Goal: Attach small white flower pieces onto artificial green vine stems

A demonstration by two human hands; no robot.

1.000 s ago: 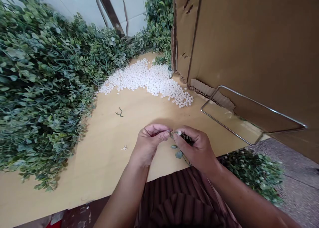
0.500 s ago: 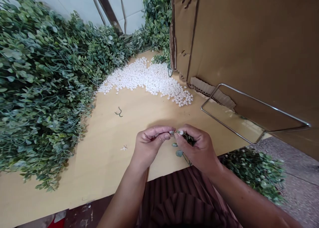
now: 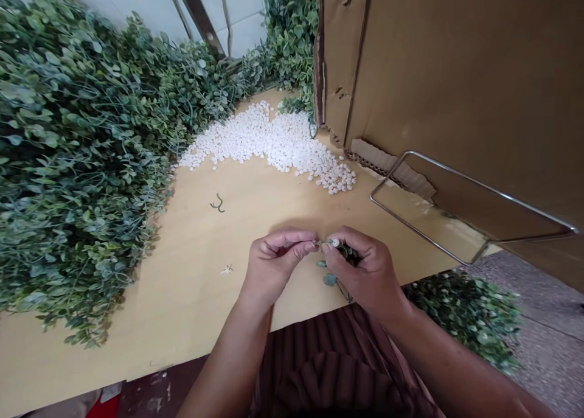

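Near the table's front edge, my right hand [image 3: 360, 269] is closed around a sprig of artificial green leaves [image 3: 329, 278], whose stem hangs below my fingers. A small white piece [image 3: 335, 243] shows at the sprig's end, beside my right thumb and forefinger. Facing it, my left hand [image 3: 278, 263] pinches at the tip of the sprig, thumb and forefinger pressed together; exactly what sits between them is too small to make out. Farther back on the table lies a spread pile of small white pieces [image 3: 283, 141].
Bushy artificial greenery [image 3: 91, 150] covers the table's left side. A large cardboard box [image 3: 456, 71] stands at the right, with a bent metal wire frame [image 3: 429, 238] before it. A green stem scrap [image 3: 219, 204] and a white scrap [image 3: 227, 270] lie on the table [image 3: 182, 308]. More foliage [image 3: 469, 314] is below right.
My fingertips have drawn slightly apart, and the white piece at the sprig's end shows more plainly. The view has shifted a little.
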